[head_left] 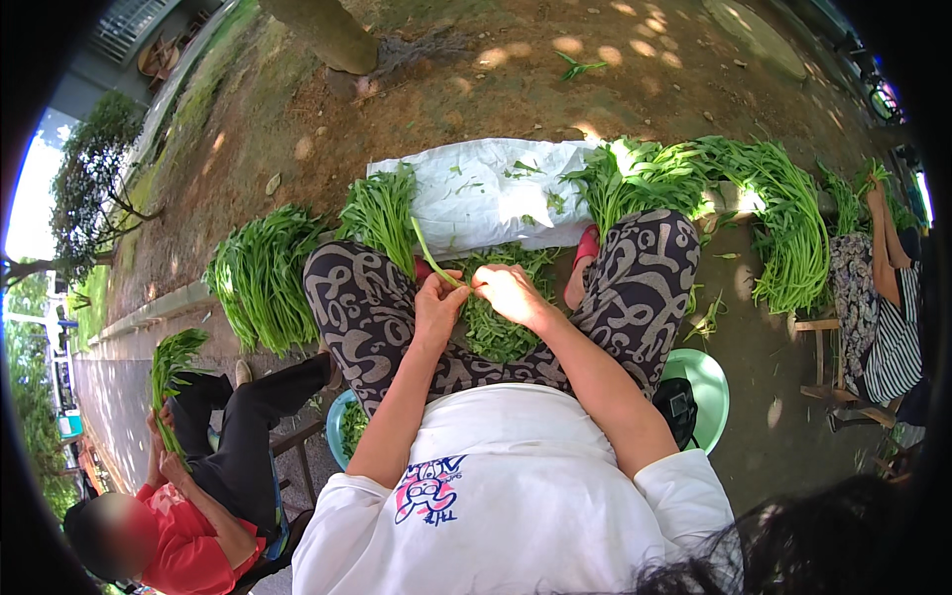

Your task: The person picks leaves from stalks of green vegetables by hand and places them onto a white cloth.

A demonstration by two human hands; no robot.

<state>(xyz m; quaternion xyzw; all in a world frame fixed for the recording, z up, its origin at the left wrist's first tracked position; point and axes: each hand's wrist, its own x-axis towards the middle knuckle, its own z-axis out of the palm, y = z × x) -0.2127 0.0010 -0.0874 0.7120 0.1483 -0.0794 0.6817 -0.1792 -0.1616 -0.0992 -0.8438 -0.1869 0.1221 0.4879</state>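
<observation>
Between the thumb and fingers of my left hand (436,309) is a long green vegetable stem (424,245), its bare upper part slanting up to the left. My right hand (511,295) is closed in a pinch beside the stem's lower end, its fingertips almost meeting the left ones. Whatever those right fingers pinch is hidden. Below both hands, between my knees, lies a heap of picked green leaves and short pieces (501,332); its container is mostly covered.
A white sack (486,203) with leaf scraps lies beyond my feet. Bunches of long-stemmed greens (263,278) and more greens (783,223) line a low curb. A pale green basin (714,397) holds a black bag (676,412). People sit on both sides; the left person (198,526) holds greens.
</observation>
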